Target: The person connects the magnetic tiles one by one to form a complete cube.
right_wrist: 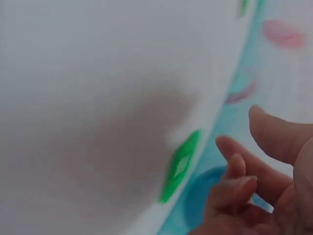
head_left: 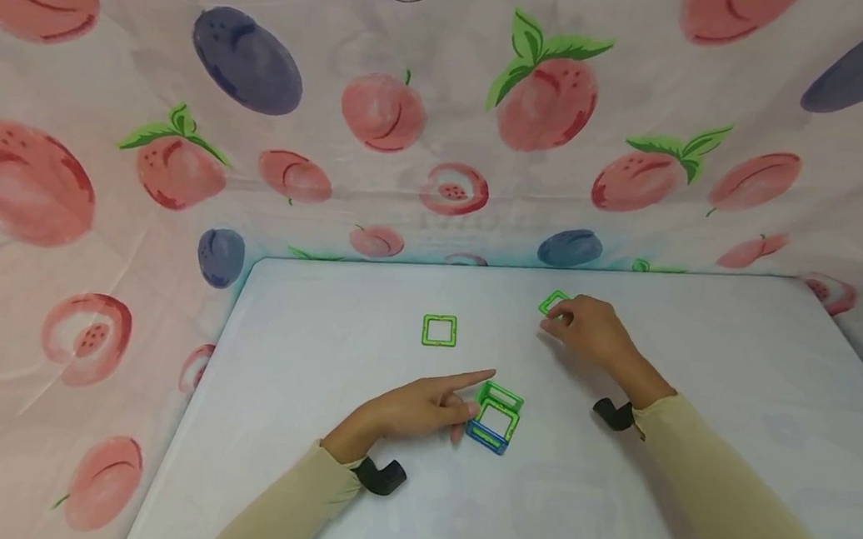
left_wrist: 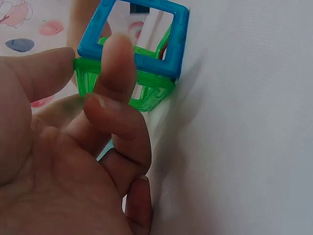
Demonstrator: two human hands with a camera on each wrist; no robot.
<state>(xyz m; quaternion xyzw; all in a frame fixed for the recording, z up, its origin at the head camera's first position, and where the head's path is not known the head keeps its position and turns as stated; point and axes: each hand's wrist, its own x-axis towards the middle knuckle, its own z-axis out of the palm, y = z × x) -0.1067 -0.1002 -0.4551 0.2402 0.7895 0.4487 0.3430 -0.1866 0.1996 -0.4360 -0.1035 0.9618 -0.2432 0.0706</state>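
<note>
A small box of magnetic tiles (head_left: 496, 420), green with a blue square tile (left_wrist: 182, 39) on one side, is on the white table. My left hand (head_left: 418, 406) pinches it between the thumb and a finger, while the index finger points out straight past it. A green square magnetic tile (right_wrist: 180, 166) lies flat near the back of the table. Over its near corner hovers my right hand (head_left: 592, 331), thumb and index finger apart; in the right wrist view the fingers (right_wrist: 257, 166) hold nothing and stand off the tile.
Another green square tile (head_left: 438, 344) lies flat left of centre, beyond the left hand. The white table (head_left: 308, 319) ends at a fruit-printed cloth (head_left: 320, 136) that hangs behind it and on the left. Dark bands (head_left: 381, 476) sit at both wrists.
</note>
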